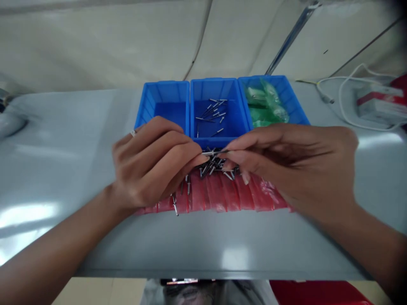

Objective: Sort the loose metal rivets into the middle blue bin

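Observation:
Between my two hands a blind rivet point(209, 153) is held level. The fingertips of my left hand point(155, 161) pinch its silvery end. At its thin dark pin, my right hand point(295, 165) grips with thumb and forefinger. Just below lies a pile of loose rivets point(212, 166), partly hidden by the fingers, on a row of pink plastic bags point(219, 195). A few stray rivets lie on the bags near my left hand, one at the front edge.
Behind my hands stand three blue bins: the left bin point(170, 91) shows a bare floor, the middle bin point(208, 87) holds several rivets, and the right bin point(294, 99) holds green plastic bags point(267, 103). A white cable point(341, 99) and a box point(381, 103) lie at the right.

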Tool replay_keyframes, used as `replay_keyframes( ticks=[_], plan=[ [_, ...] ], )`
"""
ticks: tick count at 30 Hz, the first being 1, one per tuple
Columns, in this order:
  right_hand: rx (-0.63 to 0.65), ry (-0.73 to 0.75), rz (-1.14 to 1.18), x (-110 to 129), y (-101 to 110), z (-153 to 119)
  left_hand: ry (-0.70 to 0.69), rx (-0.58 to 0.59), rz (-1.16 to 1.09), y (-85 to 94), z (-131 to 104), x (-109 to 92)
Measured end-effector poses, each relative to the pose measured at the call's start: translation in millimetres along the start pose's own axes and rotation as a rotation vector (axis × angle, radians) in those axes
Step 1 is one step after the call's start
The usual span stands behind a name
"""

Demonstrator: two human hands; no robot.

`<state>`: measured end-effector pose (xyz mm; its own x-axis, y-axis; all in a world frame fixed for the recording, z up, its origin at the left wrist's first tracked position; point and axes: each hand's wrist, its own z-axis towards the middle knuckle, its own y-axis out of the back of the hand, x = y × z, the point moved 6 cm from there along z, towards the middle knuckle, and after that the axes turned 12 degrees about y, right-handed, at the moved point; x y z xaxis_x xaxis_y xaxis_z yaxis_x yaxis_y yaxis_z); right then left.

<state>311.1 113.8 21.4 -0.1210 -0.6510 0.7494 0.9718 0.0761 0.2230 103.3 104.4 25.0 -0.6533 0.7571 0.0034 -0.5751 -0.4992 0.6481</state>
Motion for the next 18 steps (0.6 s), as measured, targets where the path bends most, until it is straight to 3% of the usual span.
replay_keyframes(
  ticks=[4, 8, 11, 13, 15, 18],
  plan=[
    [-0.052, -0.061, 0.135, -11.1, 1.8, 1.2, -0.011, -0.021, -0.059, 0.0, 0.4, 1.2],
    [-0.246, -0.107, 0.141, -20.3, 14.4, 3.2, 0.031, -0.076, -0.071, 0.8, -0.1, 7.1],
    [-0.272, -0.086, 0.091, -14.4, 19.3, 4.5, 0.082, -0.056, -0.008, -0.3, -0.2, 10.6],
    [-0.163, 0.059, -0.138, 1.1, 18.4, 6.1, 0.099, -0.028, 0.016, -1.2, 0.2, 11.7],
    [0.054, 0.282, -0.397, 17.0, 8.6, 5.6, 0.086, -0.029, 0.023, -1.0, 0.7, 11.4],
    [0.378, 0.559, -0.568, 22.1, -9.2, -2.1, 0.022, -0.075, 0.014, 0.4, 0.1, 8.5]
  ],
)
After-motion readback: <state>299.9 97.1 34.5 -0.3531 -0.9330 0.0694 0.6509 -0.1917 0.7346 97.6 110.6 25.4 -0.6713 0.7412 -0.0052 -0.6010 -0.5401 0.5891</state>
